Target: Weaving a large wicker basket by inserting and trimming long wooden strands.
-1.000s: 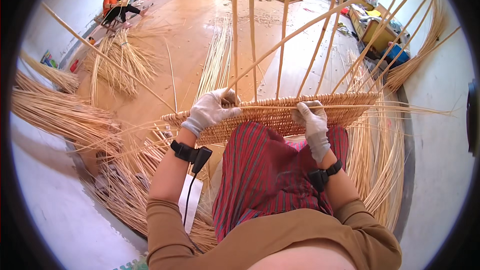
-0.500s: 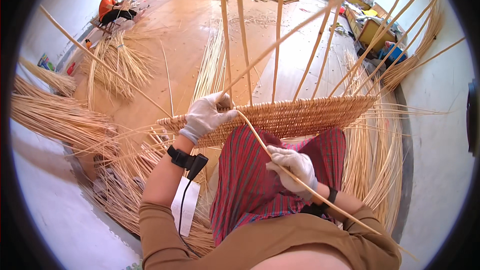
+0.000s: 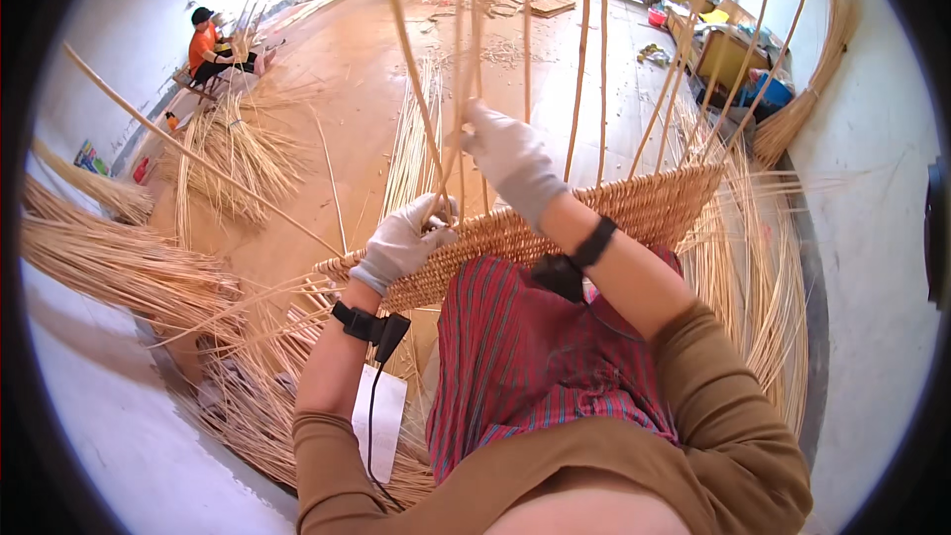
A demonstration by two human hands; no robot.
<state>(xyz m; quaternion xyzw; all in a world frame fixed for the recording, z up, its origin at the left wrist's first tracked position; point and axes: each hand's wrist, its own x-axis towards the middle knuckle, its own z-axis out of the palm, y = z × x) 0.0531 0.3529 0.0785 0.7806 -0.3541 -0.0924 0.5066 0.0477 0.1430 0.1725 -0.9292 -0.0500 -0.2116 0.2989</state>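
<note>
A woven wicker panel (image 3: 584, 223) lies across my lap, with several tall stakes (image 3: 579, 69) rising from its far edge. My gloved left hand (image 3: 401, 243) is closed at that edge, left of the middle. Its thumb and fingers pinch a wicker rod where it meets the weave. Above the edge, my gloved right hand (image 3: 513, 160) is raised, its fingers closed around a thin wicker rod (image 3: 461, 59) that stands nearly upright. Motion smears the fingertips and the rods beside them. A single stake (image 3: 198, 139) slants out from the panel's left end.
Bundles of loose rods (image 3: 129, 258) lie on the left, with more rods (image 3: 758, 287) along the right wall. A tied bundle (image 3: 807, 99) leans there. Farther off, a person in orange (image 3: 205, 45) sits by a rod pile (image 3: 233, 154). Boxes and a blue bin (image 3: 771, 94) stand at far right.
My right hand has swung from my lap up past the panel's edge, bringing the rod from a low diagonal to nearly upright. My left hand keeps its pinch at the edge.
</note>
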